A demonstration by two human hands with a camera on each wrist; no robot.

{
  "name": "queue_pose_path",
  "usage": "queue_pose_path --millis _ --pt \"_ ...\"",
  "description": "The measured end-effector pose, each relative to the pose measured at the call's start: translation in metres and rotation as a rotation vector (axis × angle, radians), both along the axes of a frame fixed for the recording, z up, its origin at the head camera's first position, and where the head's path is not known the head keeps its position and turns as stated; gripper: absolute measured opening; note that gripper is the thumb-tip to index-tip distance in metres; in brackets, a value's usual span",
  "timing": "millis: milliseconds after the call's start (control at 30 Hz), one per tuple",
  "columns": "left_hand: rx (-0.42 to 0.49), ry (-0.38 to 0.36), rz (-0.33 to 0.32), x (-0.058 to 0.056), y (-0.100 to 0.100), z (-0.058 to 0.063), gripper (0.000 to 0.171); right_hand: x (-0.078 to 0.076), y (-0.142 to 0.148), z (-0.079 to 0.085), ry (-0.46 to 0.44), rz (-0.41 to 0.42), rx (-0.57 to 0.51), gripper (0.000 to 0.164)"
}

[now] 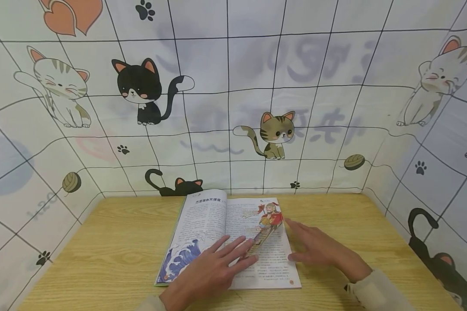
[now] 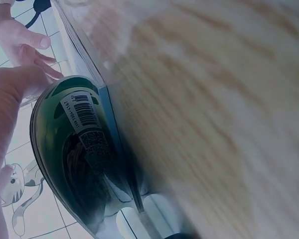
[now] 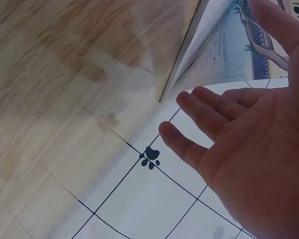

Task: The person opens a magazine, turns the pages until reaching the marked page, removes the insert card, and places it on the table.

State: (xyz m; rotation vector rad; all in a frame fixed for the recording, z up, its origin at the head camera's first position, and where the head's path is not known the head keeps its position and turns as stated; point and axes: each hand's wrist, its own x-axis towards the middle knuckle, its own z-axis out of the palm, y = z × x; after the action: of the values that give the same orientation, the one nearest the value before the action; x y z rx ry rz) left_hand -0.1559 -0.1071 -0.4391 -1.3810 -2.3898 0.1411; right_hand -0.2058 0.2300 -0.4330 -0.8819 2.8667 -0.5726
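Got nothing held in either grip: left hand [image 1: 212, 268] laid fingers-apart across a colour-illustrated white paper book [image 1: 274, 265], right hand [image 1: 319, 248] loose-fingered at its right edge. See the book spread on a yellowish wood-grain table [image 1: 120, 242]. Probably light tbh, pages floppy, easily creased; best to pinch by that outer edge.

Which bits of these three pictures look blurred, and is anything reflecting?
Head view: the light is soft and fairly even; on the book, the heading stands out, but the small text is too soft to read. Left wrist view: the nearby tabletop is badly blurred, the barcode clearer. Right wrist view: the tabletop faintly mirrors the paw print.
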Motion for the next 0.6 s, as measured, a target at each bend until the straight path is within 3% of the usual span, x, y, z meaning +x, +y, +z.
queue_pose_path --millis 133,400,600 --pt "-0.058 0.074 -0.002 0.0 0.0 0.0 0.067 0.0 -0.001 -0.001 -0.041 0.008 0.007 0.1" --pt "-0.157 0.176 -0.006 -0.001 -0.002 0.0 0.037 0.004 -0.008 -0.002 -0.224 0.085 0.047 0.101" --pt "-0.176 0.184 -0.01 -0.001 -0.001 -0.002 0.02 0.006 -0.012 -0.001 -0.208 0.095 0.09 0.096"
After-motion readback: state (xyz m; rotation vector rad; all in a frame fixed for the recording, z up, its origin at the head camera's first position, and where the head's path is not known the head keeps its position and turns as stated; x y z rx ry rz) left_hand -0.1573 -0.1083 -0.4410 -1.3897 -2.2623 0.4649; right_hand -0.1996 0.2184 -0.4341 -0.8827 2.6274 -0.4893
